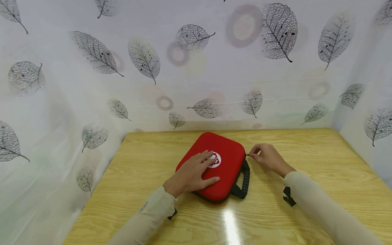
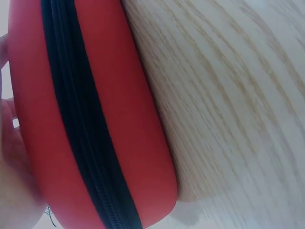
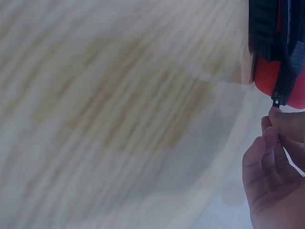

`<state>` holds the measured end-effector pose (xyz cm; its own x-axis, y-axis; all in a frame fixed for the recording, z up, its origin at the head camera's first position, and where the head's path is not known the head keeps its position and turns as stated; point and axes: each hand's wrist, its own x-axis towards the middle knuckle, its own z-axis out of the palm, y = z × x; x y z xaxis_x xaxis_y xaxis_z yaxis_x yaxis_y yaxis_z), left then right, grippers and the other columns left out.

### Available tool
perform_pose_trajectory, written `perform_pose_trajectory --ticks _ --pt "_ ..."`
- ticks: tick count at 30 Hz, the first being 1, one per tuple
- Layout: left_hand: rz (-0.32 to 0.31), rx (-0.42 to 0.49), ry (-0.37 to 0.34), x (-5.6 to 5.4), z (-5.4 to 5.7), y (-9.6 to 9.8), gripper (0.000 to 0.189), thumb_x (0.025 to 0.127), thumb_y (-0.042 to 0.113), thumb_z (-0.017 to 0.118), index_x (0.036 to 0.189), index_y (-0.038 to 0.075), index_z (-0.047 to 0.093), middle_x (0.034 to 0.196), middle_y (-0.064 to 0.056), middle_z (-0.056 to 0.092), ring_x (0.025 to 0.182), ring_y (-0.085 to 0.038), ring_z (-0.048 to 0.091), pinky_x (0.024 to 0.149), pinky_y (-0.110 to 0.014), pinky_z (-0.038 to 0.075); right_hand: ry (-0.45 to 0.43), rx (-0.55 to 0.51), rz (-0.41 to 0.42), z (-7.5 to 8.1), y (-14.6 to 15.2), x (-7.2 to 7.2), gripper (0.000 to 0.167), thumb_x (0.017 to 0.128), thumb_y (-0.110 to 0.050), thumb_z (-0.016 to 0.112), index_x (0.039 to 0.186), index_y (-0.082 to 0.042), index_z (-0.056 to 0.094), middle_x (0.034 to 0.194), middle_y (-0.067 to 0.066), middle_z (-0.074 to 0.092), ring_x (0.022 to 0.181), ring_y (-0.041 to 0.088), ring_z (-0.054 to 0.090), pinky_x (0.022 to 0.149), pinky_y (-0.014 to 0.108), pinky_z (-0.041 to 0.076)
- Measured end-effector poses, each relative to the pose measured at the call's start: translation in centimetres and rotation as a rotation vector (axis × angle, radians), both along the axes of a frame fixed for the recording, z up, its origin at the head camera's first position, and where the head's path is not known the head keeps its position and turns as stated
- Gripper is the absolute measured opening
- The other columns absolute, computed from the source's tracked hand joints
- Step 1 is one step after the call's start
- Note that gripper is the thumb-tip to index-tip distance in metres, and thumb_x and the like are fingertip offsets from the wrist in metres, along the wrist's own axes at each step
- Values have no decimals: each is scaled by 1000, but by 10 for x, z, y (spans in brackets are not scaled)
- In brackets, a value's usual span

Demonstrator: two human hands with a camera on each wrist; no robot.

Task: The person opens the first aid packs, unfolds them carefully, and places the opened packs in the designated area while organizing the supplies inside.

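A pale cloth backdrop (image 1: 196, 85) printed with dark skeleton leaves hangs behind and on both sides of a light wood-grain counter (image 1: 147, 153). On the counter, around its middle, a red zippered case (image 1: 228, 166) lies flat, set at an angle, with rounded corners.

The case looks like a moulded fabric shell: probably firm but a little springy, light to moderate in weight depending on contents that cannot be seen, and not fragile. Its smooth base could slide on the wood if pulled, so a steadying palm on top makes sense.

The left grip (image 1: 193, 172), a person's bare hand, rests on the lid with fingers spread and thumb apart. The right grip (image 1: 266, 157) is just beyond the far right corner, thumb and finger pinched on a small zip pull (image 3: 276, 99).

A ridged black handle (image 1: 246, 178) on the right side seems the best hold for carrying. A dark zip band (image 2: 86, 119) runs around the sides. A round white emblem (image 1: 218, 160) on the lid is partly covered by fingers. The pull is tiny, so it likely needs a fingertip pinch.
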<state>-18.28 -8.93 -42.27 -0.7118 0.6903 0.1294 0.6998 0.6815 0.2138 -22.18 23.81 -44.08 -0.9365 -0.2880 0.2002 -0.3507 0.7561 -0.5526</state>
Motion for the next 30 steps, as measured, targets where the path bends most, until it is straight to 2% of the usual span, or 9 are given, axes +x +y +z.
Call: perform_pose_trajectory --ticks 6,17,25,30 --pt "-24 2 32 1 -2 -2 66 96 57 58 147 16 54 155 -5 45 142 -22 42 119 -40 31 -33 -20 -1 -1 -3 -9 6 93 -3 71 93 1 75 86 8 72 62 13 58 60 33 50" --pt "-20 -2 71 6 -3 2 67 94 60 58 147 18 55 148 -4 50 139 -22 43 117 -39 33 -27 -16 0 -2 -9 -23 9 94 -4 70 95 1 77 88 10 73 66 14 60 63 35 51" --pt "0 15 -7 12 -7 4 72 94 62 55 153 20 48 156 -7 42 145 -26 37 117 -44 34 -9 -32 -5 -4 -13 -33 7 92 -4 72 92 0 77 87 10 73 69 16 62 64 34 52" --pt "7 4 -8 13 -8 5 75 96 64 51 155 19 44 161 -7 36 147 -25 34 118 -42 31 6 -29 1 -5 -14 -40 7 92 -4 72 92 0 77 86 10 73 71 18 63 64 35 51"
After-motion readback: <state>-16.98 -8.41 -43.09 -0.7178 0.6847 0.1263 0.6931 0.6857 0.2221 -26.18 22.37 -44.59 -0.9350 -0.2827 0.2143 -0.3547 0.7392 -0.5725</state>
